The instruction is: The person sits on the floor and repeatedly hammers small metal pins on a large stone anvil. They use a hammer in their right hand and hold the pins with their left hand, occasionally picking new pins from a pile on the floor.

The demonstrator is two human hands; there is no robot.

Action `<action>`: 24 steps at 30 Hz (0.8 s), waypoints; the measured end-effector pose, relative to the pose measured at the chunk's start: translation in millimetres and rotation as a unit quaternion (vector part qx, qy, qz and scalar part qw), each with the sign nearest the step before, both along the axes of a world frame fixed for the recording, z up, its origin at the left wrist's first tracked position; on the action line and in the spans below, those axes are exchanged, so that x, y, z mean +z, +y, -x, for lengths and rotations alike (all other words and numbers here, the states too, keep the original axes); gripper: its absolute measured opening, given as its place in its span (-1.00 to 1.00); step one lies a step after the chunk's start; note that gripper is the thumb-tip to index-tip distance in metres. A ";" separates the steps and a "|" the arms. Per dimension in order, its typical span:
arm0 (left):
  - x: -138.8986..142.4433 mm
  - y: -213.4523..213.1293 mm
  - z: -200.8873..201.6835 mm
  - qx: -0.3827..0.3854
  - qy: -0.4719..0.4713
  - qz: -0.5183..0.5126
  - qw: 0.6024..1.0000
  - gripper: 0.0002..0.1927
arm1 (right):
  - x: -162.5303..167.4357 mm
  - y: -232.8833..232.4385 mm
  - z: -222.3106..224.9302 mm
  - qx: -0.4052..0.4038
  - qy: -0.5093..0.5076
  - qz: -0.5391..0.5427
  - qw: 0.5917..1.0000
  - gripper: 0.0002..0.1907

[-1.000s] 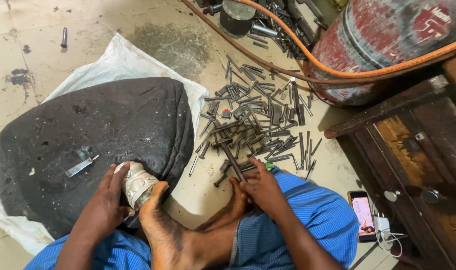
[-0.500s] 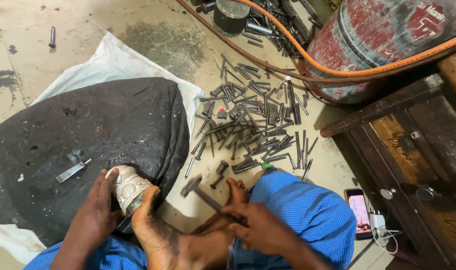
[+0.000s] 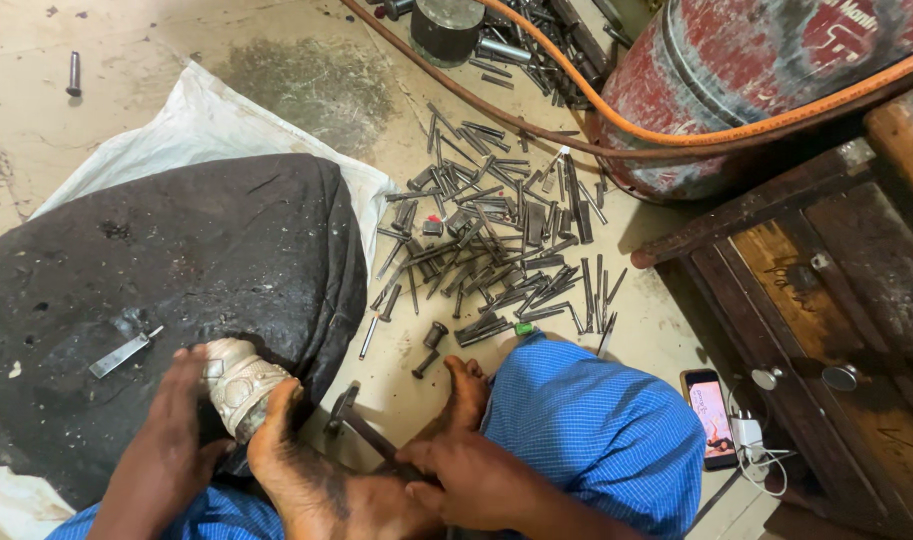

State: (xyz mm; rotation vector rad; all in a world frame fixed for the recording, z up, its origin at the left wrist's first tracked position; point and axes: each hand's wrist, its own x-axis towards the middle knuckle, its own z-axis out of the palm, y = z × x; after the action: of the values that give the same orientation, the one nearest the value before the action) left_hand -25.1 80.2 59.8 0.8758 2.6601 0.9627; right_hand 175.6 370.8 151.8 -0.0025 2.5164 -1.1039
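At pad edge: left hand (image 3: 171,440) grips bangle (image 3: 238,385); right hand (image 3: 476,480) clasps hammer (image 3: 361,428).

Gas cylinder (image 3: 736,70) cut off at the top edge; hammer (image 3: 361,430) handle hidden under the right hand (image 3: 476,480).
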 end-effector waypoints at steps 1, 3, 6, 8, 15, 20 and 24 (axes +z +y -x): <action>-2.6 -5.2 -0.4 -0.015 0.036 -0.028 0.999 0.24 | 0.3 2.8 -0.7 0.019 0.010 0.007 1.000 -0.63; -10.2 -23.9 -0.6 -0.001 0.064 -0.024 0.998 0.24 | 1.6 11.8 0.8 0.028 0.022 0.040 0.999 -0.66; -26.2 -69.4 2.7 0.045 0.092 -0.052 0.993 0.24 | 4.8 35.6 7.1 -0.008 -0.003 0.062 0.998 -0.69; -36.8 -104.6 5.7 0.072 0.111 -0.043 0.990 0.21 | 6.4 65.2 18.0 -0.050 -0.053 -0.003 0.997 -0.72; -60.5 -155.5 -18.1 0.257 0.008 0.019 0.966 -0.01 | 0.8 202.4 55.4 -0.274 -0.028 -0.215 0.937 -0.53; -63.3 -141.8 -27.6 0.351 -0.068 -0.007 0.934 -0.20 | -58.1 264.5 54.5 -0.396 0.036 -0.096 0.912 -0.65; -55.2 -129.0 -18.5 0.351 -0.097 -0.020 0.931 -0.23 | -104.1 292.1 42.3 -0.489 0.068 0.111 0.863 -0.79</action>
State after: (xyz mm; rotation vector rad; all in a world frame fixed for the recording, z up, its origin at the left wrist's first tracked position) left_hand -6.6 -48.8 4.5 -0.2128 2.8028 1.1566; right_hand 133.3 662.9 47.7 1.2954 2.4755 -1.7781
